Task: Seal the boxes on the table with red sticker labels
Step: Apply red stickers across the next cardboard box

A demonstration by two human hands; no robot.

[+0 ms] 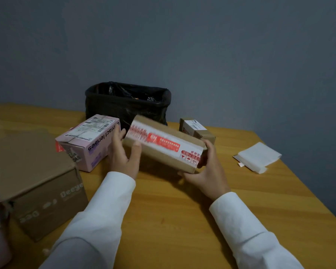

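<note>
While both hands hold it off the yellow-brown wooden table (182, 210), the oblong brown cardboard box with red-and-white printed tape (163, 147) sits tilted, long axis running from far-left to near-right, near-right end lower. Tape strip runs lengthwise along the top face; print motion-blurred, unreadable.

Left hand (124, 154): fingers curled round the box's far-left end, thumb on the near side face. Right hand (208, 171): gripping the near-right end, thumb over the taped edge, fingers beneath. Both sleeves white, soft cloth.

Just left of the held box, touching the left hand: pink rectangular carton printed "contact lenses" (89, 142), glossy, white shipping label on top. Near-left: large plain brown corrugated box (37, 181), matte, faded lettering on its side. Behind: black crinkled plastic-lined bin (128, 101), shiny. Far-right of the held box: small brown cardboard parcel with white label (197, 130). Well apart at right: flat stack of white paper sheets (258, 157)
</note>
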